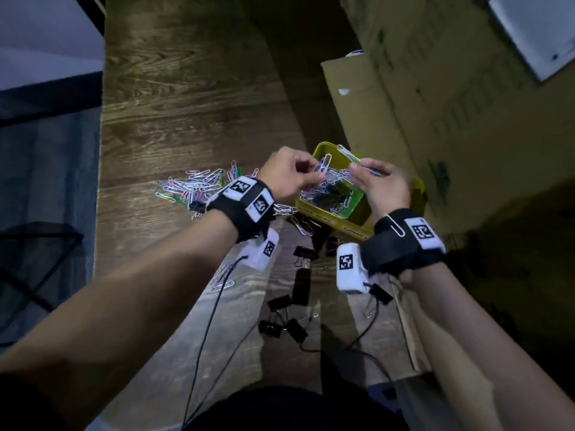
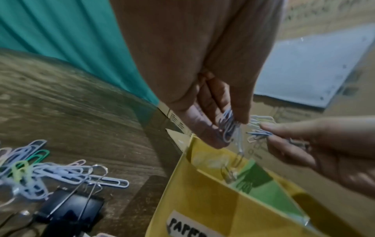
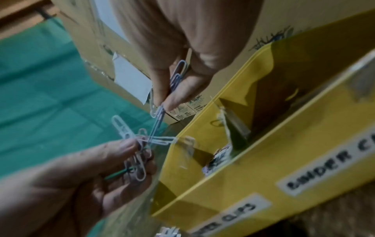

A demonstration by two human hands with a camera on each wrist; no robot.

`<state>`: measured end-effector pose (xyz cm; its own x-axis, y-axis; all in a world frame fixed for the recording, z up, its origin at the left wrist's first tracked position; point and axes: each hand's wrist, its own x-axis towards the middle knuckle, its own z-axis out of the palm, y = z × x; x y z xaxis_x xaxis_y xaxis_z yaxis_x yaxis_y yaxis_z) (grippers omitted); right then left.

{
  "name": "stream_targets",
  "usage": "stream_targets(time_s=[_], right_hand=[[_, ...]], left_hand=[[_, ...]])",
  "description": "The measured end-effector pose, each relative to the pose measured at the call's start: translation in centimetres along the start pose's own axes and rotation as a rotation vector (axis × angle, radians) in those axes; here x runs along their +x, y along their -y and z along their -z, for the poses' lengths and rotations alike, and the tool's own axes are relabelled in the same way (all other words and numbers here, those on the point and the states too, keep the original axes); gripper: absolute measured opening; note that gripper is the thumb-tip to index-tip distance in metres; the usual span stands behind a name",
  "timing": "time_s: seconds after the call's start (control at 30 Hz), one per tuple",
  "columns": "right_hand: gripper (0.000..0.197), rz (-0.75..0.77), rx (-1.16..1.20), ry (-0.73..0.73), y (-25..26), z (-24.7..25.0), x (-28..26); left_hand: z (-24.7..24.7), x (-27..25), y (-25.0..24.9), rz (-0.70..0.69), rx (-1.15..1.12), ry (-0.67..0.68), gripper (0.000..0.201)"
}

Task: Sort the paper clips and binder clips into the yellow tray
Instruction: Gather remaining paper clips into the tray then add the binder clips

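Nearest, thin black cables run from the wrist-worn units across a wood-grain table. On the table between the forearms lie scattered black binder clips, with a few stray paper clips beside the left wrist.

Farther on, both hands meet above the yellow tray. The left hand pinches a tangle of paper clips between thumb and fingers; the right hand pinches another tangled bunch, and the two bunches are linked together over the tray's left compartment. That compartment, green-floored and labelled "PAPER CLIPS" on its front wall, already holds a heap of clips. The neighbouring compartment is labelled "BINDER C…"; its contents cannot be made out.

To the left of the tray, a loose pile of pastel paper clips rests on the table, one black binder clip at its near edge.

Beyond and to the right stand cardboard boxes. A teal cloth hangs along the table's left side.
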<state>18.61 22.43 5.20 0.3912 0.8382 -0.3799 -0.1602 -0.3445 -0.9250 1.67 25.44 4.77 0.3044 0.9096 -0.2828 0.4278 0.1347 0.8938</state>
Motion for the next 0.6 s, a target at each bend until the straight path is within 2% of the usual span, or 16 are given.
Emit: stream_targets(time_s=[0.1, 0.17, 0.23, 0.27, 0.33, 0.4, 0.43, 0.5, 0.6], right_hand=[[0.02, 0.041, -0.255, -0.062, -1.2, -0.1, 1.9], [0.009, 0.083, -0.448, -0.06, -1.5, -0.4, 2.5], [0.015, 0.137, -0.615, -0.007, -1.2, -0.5, 2.5], [0.021, 0.159, -0.673, 0.034, -1.1, -0.6, 2.5], [0.029, 0.178, -0.717, 0.12, -0.9, -0.5, 2.1], [0.031, 0.167, -0.697, 0.186, -0.9, -0.5, 1.9], [0.031, 0.149, -0.688, 0.216, -1.0, -0.4, 1.7], [0.028, 0.148, -0.715, 0.294, -1.1, -0.6, 1.3], [0.023, 0.242, -0.798, 0.371, -1.0, -1.0, 0.4]], left_hand=[[-1.3, 1.2, -0.5, 0.029, 0.391, 0.038, 0.018], [-1.5, 1.5, -0.9, 0.036, 0.466, 0.054, 0.029], [-1.2, 1.4, -0.8, 0.024, 0.454, 0.033, 0.032], [-1.0, 1.2, -0.7, 0.017, 0.379, 0.006, 0.029], [-0.3, 0.3, 0.1, 0.048, 0.045, -0.069, 0.022], [0.5, -0.8, 1.7, 0.153, -0.291, -0.165, 0.013], [0.9, -1.4, 3.0, 0.205, -0.317, -0.199, 0.01], [1.5, -2.7, 5.7, 0.254, -0.114, -0.164, 0.013], [1.7, -4.6, 8.9, 0.198, 0.41, 0.004, 0.02]])
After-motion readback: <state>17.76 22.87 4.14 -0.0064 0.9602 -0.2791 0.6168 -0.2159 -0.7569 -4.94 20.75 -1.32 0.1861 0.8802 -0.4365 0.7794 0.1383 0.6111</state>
